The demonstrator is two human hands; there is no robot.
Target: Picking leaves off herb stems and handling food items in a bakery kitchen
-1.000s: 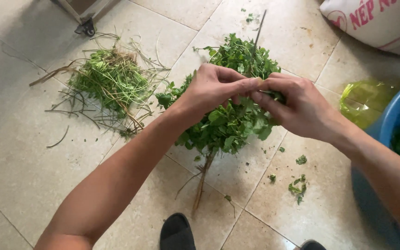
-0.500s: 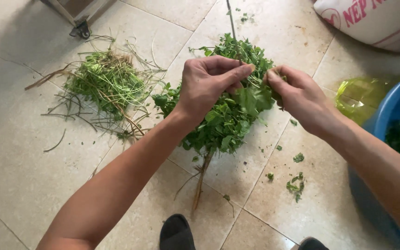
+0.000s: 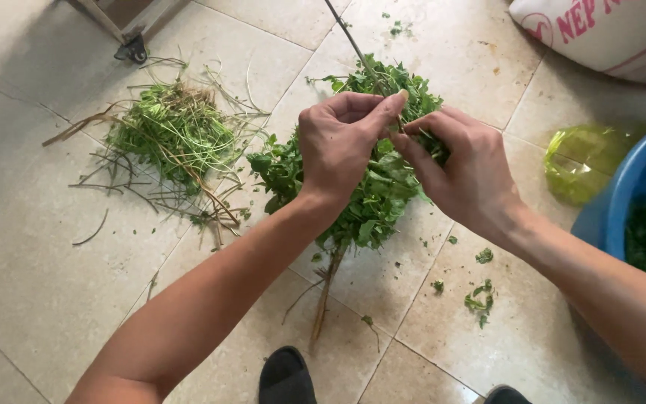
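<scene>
Both hands pinch at a bunch of leafy greens (image 3: 360, 202) above the tiled floor (image 3: 39, 299).

Left hand (image 3: 342, 146) has thumb and forefinger closed on a thin stem (image 3: 349, 37); right hand (image 3: 465, 172) grips leaves, fingers curled, seemingly closed. Discarded stalks (image 3: 170, 138) lie well to the left, a blue basin (image 3: 637, 194) at the right.

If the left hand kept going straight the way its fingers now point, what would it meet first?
The left hand points right, toward the right hand. Its fingertips pinch a thin stem over the leafy bunch, so it would likely meet the right fingers almost at once; depth is unclear.
</scene>
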